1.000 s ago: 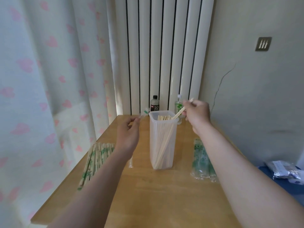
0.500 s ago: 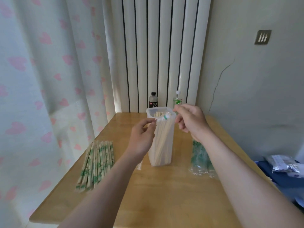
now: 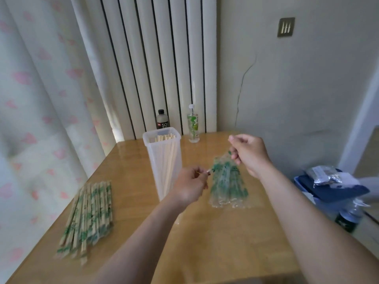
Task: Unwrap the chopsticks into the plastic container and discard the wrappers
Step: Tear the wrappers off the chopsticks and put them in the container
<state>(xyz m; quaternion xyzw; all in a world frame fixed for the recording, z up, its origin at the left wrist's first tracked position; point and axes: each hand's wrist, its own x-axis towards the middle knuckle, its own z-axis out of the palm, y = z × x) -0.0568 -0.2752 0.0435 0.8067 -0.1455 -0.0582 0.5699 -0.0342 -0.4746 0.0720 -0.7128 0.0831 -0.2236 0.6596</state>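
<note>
Wood table [image 3: 205,242] set in a corner, radiator [image 3: 155,58] behind and curtain [image 3: 41,99] to the left. Left hand [image 3: 189,185] is curled, thumb and forefinger pinching the end of a wrapper [image 3: 211,171] at the near edge of the pile [image 3: 227,185] of empty wrappers. Right hand [image 3: 250,154] hovers over the pile's far end, fingers bent with clear plastic at their tips (whether it grips any, I cannot tell). Container [image 3: 155,160] stands upright just left of the pile, bare chopsticks [image 3: 169,158] leaning inside it. Wrapped pairs [image 3: 88,216] lie in a bundle well apart at the left edge. Two bottles, dark [image 3: 163,119] and clear [image 3: 193,128], stand behind the container. Off the table to the right sits a blue box [image 3: 328,193]
</note>
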